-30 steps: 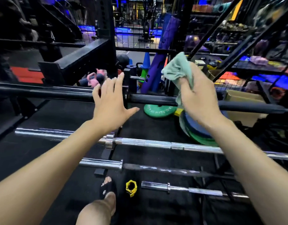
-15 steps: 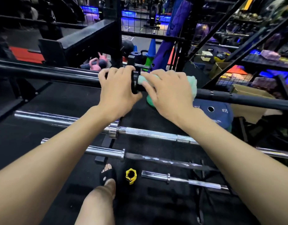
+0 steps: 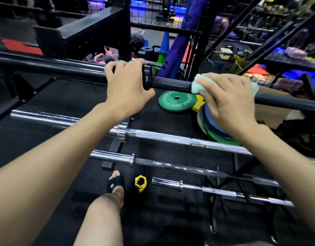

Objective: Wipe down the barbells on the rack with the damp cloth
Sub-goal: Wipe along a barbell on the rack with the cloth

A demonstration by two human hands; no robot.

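Since half a second ago, my right hand (image 3: 229, 102) has slid the pale green damp cloth (image 3: 197, 86) to the right along the black steel barbell (image 3: 171, 84), away from the black collar (image 3: 146, 79) where it was before. I judge that the wiping stroke on the shaft has started and runs outward. My right hand is closed around the cloth, which wraps the bar under my palm. My left hand (image 3: 126, 87) is curled over the sleeve beside the collar and holds the bar steady. This barbell lies on the top level of the rack, with its long axis from left to right, dropping slightly toward my right. Three chrome barbells (image 3: 171, 137) wait below my forearms, and I think they are not wiped yet.
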